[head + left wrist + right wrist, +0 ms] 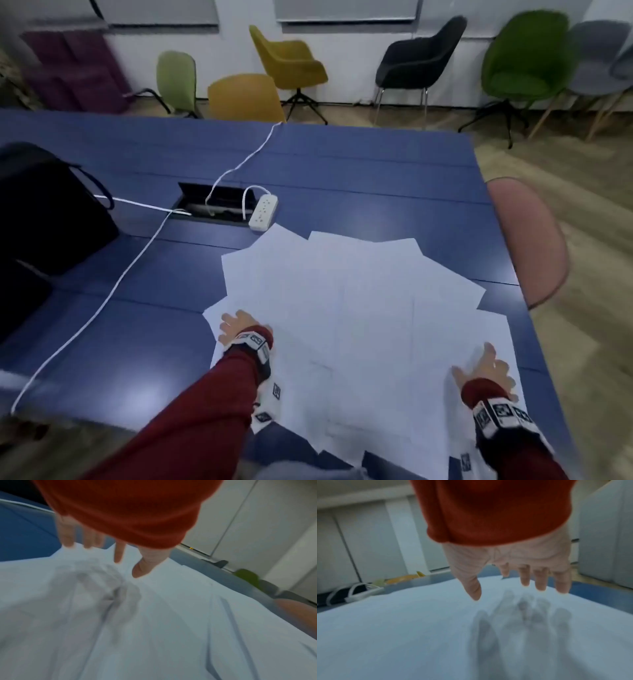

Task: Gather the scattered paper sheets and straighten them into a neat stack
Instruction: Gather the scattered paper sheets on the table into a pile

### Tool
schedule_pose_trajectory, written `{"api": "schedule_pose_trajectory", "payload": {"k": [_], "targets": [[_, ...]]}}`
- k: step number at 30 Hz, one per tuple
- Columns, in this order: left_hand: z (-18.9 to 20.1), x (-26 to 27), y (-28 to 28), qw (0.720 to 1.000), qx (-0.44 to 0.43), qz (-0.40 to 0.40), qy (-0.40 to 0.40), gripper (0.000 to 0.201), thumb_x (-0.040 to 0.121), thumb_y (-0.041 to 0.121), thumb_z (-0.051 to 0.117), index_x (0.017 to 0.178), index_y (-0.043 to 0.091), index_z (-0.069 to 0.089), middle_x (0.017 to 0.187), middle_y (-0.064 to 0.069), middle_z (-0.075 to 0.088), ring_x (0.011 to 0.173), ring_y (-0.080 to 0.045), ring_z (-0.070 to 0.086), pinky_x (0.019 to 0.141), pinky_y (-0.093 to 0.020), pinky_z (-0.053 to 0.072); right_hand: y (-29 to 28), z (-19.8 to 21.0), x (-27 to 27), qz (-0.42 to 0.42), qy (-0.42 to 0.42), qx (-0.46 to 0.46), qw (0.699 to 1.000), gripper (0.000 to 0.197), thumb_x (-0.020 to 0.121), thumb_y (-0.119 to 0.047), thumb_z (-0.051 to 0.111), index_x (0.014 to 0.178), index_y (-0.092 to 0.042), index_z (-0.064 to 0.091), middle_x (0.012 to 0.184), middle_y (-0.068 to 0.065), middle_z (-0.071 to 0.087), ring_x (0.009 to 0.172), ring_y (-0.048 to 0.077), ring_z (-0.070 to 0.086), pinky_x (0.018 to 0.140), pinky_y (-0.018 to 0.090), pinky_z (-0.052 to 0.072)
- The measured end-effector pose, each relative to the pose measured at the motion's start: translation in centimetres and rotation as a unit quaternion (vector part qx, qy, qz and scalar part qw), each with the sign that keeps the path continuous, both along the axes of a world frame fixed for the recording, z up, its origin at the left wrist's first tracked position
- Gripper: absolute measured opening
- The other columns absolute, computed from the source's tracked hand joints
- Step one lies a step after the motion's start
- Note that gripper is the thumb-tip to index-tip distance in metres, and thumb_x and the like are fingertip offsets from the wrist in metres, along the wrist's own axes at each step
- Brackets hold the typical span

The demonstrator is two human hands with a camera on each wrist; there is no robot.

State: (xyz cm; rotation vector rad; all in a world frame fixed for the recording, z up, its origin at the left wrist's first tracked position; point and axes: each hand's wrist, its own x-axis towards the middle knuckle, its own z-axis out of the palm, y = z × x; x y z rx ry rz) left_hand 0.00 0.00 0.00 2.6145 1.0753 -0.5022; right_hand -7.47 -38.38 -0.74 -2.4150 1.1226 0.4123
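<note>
Table (342,164): a blue top that fills the middle of the head view, with the sheets on its lower right part.
Paper sheets (359,308): white and overlapping in a wide fan, from frame centre down to the bottom edge. Corners stick out at many angles, so there is no stack yet.
Left hand (239,325): lower centre-left, at the fan's left margin. The fingers are spread and straight and it holds nothing. The left wrist view shows its shadow on the paper, so it looks just above the sheet, though I cannot tell if the tips touch.
Right hand (486,366): lower right, over the fan's right margin. The palm faces down with the fingers splayed and empty, and its shadow lies apart from the fingertips in the right wrist view.
Power strip (263,212): just beyond the fan's upper-left corner.
Step in hand: likely the start of gathering, with both hands bracketing the spread.
Next move: probably flat palms pressing down and sweeping inward together. The pressure should be light, since loose sheets may buckle or slip off the near edge.
</note>
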Motion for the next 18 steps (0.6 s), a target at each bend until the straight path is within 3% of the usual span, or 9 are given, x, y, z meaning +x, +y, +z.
{"api": "schedule_pose_trajectory", "payload": {"k": [3, 4, 9, 13, 16, 18], "targets": [[-0.7, -0.5, 2.7, 0.989, 0.016, 0.148, -0.007, 0.071, 0.077, 0.046, 0.057, 0.131, 0.003, 0.039, 0.141, -0.020, 0.034, 0.129, -0.035, 0.037, 0.108, -0.044, 0.032, 0.6, -0.7, 0.2, -0.044, 0.033, 0.001, 0.998, 0.088, 0.075, -0.034, 0.068, 0.145, -0.022, 0.016, 0.140, 0.020, 0.031, 0.129, 0.042, 0.032, 0.105, 0.055, 0.031], [-0.9, -0.7, 3.3, 0.987, 0.024, 0.156, -0.018, 0.075, 0.077, 0.051, 0.055, 0.130, 0.001, 0.040, 0.138, -0.020, 0.037, 0.126, -0.035, 0.039, 0.107, -0.044, 0.034, 0.8, -1.1, 0.2, -0.043, 0.038, -0.007, 0.998, 0.088, 0.074, -0.036, 0.068, 0.145, -0.021, 0.017, 0.140, 0.020, 0.031, 0.128, 0.041, 0.032, 0.105, 0.055, 0.032], [-1.8, -1.5, 3.6, 0.986, 0.031, 0.162, -0.024, 0.106, 0.058, 0.068, 0.067, 0.130, -0.003, 0.037, 0.134, -0.019, 0.039, 0.124, -0.032, 0.040, 0.103, -0.041, 0.036, 1.8, -0.8, 1.3, -0.002, 0.032, -0.012, 0.999, 0.067, 0.070, -0.030, 0.067, 0.131, -0.021, 0.039, 0.135, 0.016, 0.037, 0.122, 0.042, 0.036, 0.099, 0.050, 0.039], [-1.6, -1.4, 2.9, 0.982, -0.008, 0.191, 0.004, 0.116, 0.056, 0.066, 0.071, 0.140, -0.001, 0.025, 0.145, -0.018, 0.028, 0.131, -0.031, 0.036, 0.106, -0.040, 0.034, 0.6, -0.3, 1.7, -0.103, 0.028, 0.033, 0.994, 0.091, 0.066, -0.032, 0.078, 0.140, -0.013, 0.029, 0.144, 0.019, 0.027, 0.132, 0.043, 0.029, 0.104, 0.051, 0.032], [-1.6, -0.7, 2.3, 0.987, -0.015, 0.161, 0.022, 0.120, 0.056, 0.064, 0.074, 0.142, -0.001, 0.021, 0.147, -0.013, 0.029, 0.134, -0.025, 0.035, 0.107, -0.039, 0.034, 0.0, -0.7, 1.1, -0.169, 0.017, 0.037, 0.985, 0.101, 0.061, -0.037, 0.083, 0.140, -0.006, 0.028, 0.144, 0.020, 0.026, 0.129, 0.045, 0.035, 0.104, 0.055, 0.036], [-1.6, -0.3, 1.5, 0.989, -0.033, 0.141, 0.024, 0.119, 0.057, 0.061, 0.076, 0.141, -0.003, 0.022, 0.145, -0.013, 0.031, 0.133, -0.026, 0.036, 0.108, -0.038, 0.034, 0.4, -1.2, 0.8, -0.185, -0.014, 0.069, 0.980, 0.103, 0.060, -0.030, 0.085, 0.141, -0.006, 0.026, 0.143, 0.022, 0.027, 0.125, 0.046, 0.042, 0.101, 0.055, 0.039]]}}
